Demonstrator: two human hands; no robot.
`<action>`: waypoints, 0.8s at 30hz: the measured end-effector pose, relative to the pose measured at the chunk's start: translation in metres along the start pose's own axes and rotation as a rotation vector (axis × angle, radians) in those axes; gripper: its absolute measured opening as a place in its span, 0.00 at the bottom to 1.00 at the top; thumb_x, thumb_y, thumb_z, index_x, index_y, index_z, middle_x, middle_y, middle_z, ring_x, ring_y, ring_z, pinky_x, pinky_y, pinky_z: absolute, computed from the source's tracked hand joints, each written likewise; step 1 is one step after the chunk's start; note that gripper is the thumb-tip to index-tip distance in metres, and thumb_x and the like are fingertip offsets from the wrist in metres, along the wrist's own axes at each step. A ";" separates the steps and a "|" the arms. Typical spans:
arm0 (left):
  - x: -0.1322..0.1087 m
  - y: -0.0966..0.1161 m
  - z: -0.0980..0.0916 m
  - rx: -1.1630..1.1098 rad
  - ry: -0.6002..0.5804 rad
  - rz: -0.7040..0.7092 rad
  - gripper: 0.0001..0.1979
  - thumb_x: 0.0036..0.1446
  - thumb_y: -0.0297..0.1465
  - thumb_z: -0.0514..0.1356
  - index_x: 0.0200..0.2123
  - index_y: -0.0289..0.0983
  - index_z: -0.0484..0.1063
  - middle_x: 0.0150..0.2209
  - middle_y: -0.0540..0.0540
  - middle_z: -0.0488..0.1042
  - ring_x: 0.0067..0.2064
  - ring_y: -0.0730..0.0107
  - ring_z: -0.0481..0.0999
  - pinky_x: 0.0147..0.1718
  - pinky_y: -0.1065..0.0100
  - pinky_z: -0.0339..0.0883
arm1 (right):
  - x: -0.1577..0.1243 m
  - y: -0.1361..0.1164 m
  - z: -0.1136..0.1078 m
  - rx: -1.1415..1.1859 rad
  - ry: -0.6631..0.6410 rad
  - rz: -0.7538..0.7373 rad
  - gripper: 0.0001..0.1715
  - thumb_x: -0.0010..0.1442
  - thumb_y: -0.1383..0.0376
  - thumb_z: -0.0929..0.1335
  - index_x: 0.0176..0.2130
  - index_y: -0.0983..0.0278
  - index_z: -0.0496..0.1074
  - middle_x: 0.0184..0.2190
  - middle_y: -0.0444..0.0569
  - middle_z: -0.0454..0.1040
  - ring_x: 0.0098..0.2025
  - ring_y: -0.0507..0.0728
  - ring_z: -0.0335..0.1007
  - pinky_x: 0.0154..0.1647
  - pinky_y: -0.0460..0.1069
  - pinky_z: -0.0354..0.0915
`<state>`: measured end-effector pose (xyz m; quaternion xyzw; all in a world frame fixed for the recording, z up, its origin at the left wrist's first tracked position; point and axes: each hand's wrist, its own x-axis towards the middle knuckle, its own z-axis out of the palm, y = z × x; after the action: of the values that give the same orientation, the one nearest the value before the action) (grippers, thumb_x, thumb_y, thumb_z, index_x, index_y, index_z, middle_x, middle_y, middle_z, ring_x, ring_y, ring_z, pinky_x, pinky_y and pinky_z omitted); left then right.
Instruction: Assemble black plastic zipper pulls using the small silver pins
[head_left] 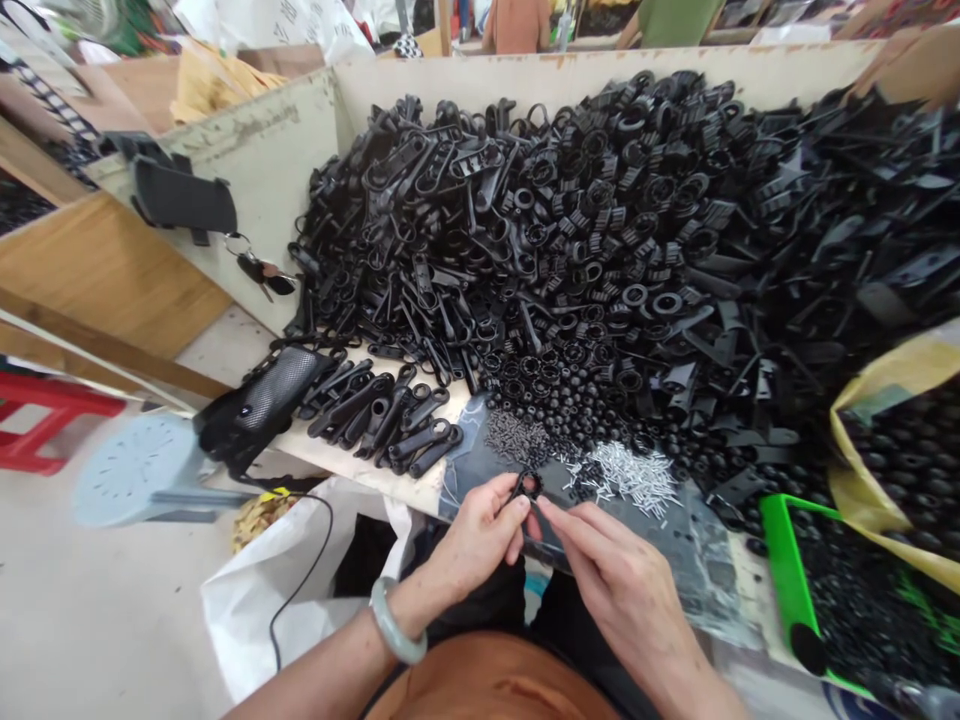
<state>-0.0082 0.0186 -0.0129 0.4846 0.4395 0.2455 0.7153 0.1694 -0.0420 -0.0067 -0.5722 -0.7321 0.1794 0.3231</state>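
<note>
A person sits at a pale wooden bench (pixel 360 468), the left hand (pixel 472 535) pinching a small black plastic ring (pixel 527 486) between thumb and forefinger, a pale green bangle (pixel 396 622) on that wrist. The right hand (pixel 622 585) is drawn narrow, its fingertips (pixel 544 508) right by the ring, though whether they grip it I can't tell. Both hands hover just past the bench's near edge, over a dark plastic sheet (pixel 675 540) bearing a small pile of silver pins (pixel 622 478) and a grey pile of tiny pins (pixel 517 438). A huge heap of black moulded plastic parts (pixel 525 230) fills the bench up to a pale board wall (pixel 600 80). To the right, a yellow plastic bag (pixel 847 470) holds round black pieces, and a green-rimmed tray (pixel 784 570) brims with small black bits. Only a narrow strip of bench remains around the hands.
</note>
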 end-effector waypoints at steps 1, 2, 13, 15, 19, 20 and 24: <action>0.000 0.000 0.000 0.000 0.003 0.001 0.13 0.68 0.41 0.56 0.42 0.36 0.69 0.29 0.52 0.73 0.20 0.81 0.60 0.22 0.74 0.54 | 0.000 -0.001 0.001 0.018 -0.006 0.010 0.21 0.74 0.68 0.60 0.55 0.59 0.78 0.33 0.47 0.77 0.32 0.52 0.77 0.33 0.44 0.71; 0.000 0.001 0.000 -0.004 0.007 0.003 0.13 0.68 0.41 0.56 0.43 0.36 0.69 0.29 0.53 0.72 0.20 0.81 0.60 0.22 0.73 0.54 | 0.001 -0.001 0.002 0.036 -0.012 0.020 0.21 0.74 0.69 0.60 0.55 0.60 0.78 0.32 0.47 0.76 0.31 0.51 0.77 0.32 0.43 0.70; 0.004 -0.005 0.004 -0.051 0.098 -0.060 0.12 0.66 0.40 0.57 0.42 0.37 0.67 0.25 0.55 0.66 0.20 0.79 0.59 0.19 0.74 0.50 | 0.002 -0.005 0.012 -0.148 -0.039 0.044 0.24 0.73 0.70 0.58 0.54 0.60 0.79 0.30 0.45 0.77 0.26 0.52 0.78 0.25 0.44 0.67; 0.004 -0.005 0.005 -0.036 0.116 -0.063 0.12 0.66 0.40 0.57 0.42 0.37 0.67 0.24 0.56 0.65 0.20 0.79 0.58 0.19 0.74 0.50 | 0.002 -0.006 0.013 -0.203 -0.037 0.038 0.25 0.72 0.72 0.58 0.53 0.60 0.79 0.30 0.46 0.78 0.25 0.52 0.78 0.23 0.44 0.67; 0.004 -0.006 0.006 0.007 0.132 -0.052 0.12 0.65 0.41 0.57 0.42 0.37 0.68 0.24 0.56 0.65 0.21 0.78 0.58 0.19 0.74 0.51 | 0.001 -0.009 0.016 -0.261 -0.029 0.048 0.25 0.70 0.74 0.58 0.53 0.61 0.79 0.31 0.46 0.79 0.24 0.52 0.77 0.22 0.44 0.65; 0.004 -0.006 0.006 0.016 0.132 -0.045 0.13 0.66 0.41 0.57 0.42 0.37 0.68 0.24 0.56 0.64 0.21 0.78 0.58 0.19 0.74 0.51 | 0.001 -0.010 0.017 -0.250 -0.033 0.059 0.25 0.70 0.74 0.58 0.54 0.61 0.79 0.31 0.47 0.79 0.24 0.52 0.77 0.22 0.44 0.66; 0.004 -0.011 0.003 0.042 0.112 -0.034 0.13 0.67 0.40 0.55 0.46 0.37 0.67 0.25 0.56 0.65 0.21 0.78 0.58 0.20 0.74 0.52 | 0.000 -0.011 0.019 -0.167 -0.079 0.104 0.25 0.71 0.73 0.58 0.55 0.62 0.78 0.32 0.47 0.79 0.26 0.53 0.79 0.26 0.44 0.69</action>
<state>-0.0045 0.0157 -0.0239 0.4775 0.4919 0.2509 0.6834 0.1489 -0.0430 -0.0133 -0.6270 -0.7259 0.1566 0.2354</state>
